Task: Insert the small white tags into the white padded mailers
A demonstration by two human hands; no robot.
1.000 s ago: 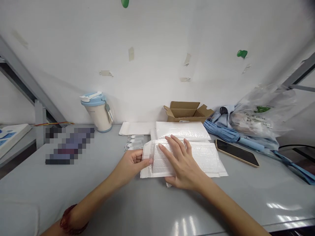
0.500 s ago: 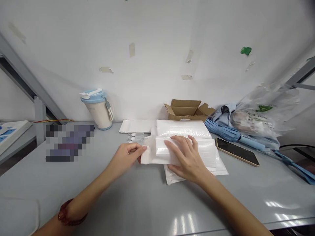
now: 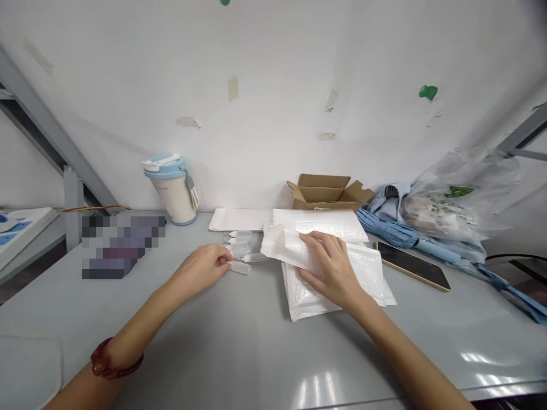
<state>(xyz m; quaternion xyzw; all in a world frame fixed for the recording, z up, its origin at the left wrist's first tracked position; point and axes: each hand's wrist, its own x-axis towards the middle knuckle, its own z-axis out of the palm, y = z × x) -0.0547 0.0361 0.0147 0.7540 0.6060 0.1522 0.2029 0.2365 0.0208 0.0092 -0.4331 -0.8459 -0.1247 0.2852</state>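
Observation:
My left hand (image 3: 205, 265) is closed, thumb and fingertips pinched at one end of a small clear plastic tube (image 3: 241, 268) low over the desk. Behind it lie several similar tubes (image 3: 238, 240), some with white pointed tips. My right hand (image 3: 330, 267) grips a white bubble mailer (image 3: 294, 249), fingers on top and thumb below; its left end stands raised, with the flap turned toward the tubes. Beneath it rests another padded mailer (image 3: 305, 302). Whether anything is inside the held mailer cannot be seen.
At the back are a flat white mailer (image 3: 241, 219), another bubble mailer (image 3: 318, 222) and an open cardboard box (image 3: 325, 193). A tumbler (image 3: 173, 193) stands left. To the right are a phone (image 3: 412, 266), a blue umbrella (image 3: 393, 230) and a plastic bag (image 3: 453, 205).
My left hand has let go of the mailer's open end and moved left and down to a small tube. My right hand still holds the mailer, its left end now tilted up.

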